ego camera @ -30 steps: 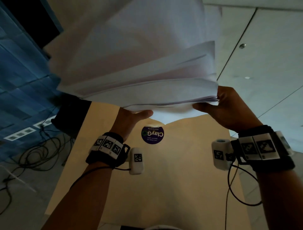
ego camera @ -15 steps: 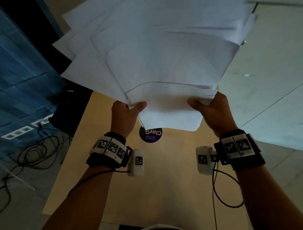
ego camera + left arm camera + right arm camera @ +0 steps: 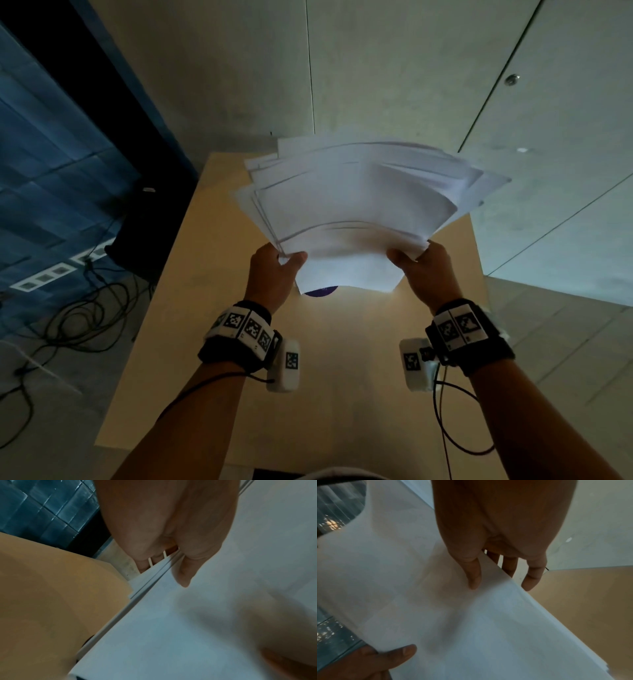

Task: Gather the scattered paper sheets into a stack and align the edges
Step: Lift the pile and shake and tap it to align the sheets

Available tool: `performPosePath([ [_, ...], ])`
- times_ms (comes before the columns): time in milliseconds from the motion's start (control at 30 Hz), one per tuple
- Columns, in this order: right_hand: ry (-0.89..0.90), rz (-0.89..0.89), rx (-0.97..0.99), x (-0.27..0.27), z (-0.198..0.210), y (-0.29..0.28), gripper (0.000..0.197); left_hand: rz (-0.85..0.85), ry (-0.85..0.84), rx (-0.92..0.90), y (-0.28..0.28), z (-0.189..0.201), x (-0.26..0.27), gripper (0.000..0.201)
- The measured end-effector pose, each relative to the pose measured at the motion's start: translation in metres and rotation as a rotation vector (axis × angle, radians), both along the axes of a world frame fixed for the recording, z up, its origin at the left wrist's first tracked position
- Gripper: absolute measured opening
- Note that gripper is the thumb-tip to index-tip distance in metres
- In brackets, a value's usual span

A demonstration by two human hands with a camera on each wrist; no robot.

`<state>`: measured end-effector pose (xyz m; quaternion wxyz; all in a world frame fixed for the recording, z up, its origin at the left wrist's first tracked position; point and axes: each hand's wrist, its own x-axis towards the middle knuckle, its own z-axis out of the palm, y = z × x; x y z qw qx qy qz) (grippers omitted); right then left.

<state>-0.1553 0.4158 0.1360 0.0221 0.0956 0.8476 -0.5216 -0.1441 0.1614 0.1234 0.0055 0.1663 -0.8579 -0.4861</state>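
A loose bundle of white paper sheets (image 3: 356, 209) hangs in the air over the tan table (image 3: 342, 377), its far edges fanned out and uneven. My left hand (image 3: 277, 263) pinches the near left side, thumb on top and fingers beneath. In the left wrist view the left hand (image 3: 164, 566) clamps the sheets (image 3: 205, 615) at their edge. My right hand (image 3: 418, 263) pinches the near right side the same way. The right wrist view shows the right hand (image 3: 494, 577) with its thumb on the sheets (image 3: 436, 595) and its fingers under the edge.
A purple round sticker (image 3: 320, 292) on the table peeks out under the paper's near edge. A dark box (image 3: 144, 233) stands on the floor left of the table, with cables (image 3: 68, 325) trailing beside it. Pale floor panels (image 3: 548, 171) lie to the right.
The bundle has dropped from close to my face to lower over the table and tipped away. Both hands moved down and forward with it, keeping their pinch on the near edge.
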Motion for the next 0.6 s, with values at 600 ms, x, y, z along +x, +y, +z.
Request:
performPosePath([
  [600,-0.012,0.029,-0.033,0.005,-0.013,-0.002,0.06,-0.082,-0.032,0.163,0.009,0.004,0.008,0.107],
])
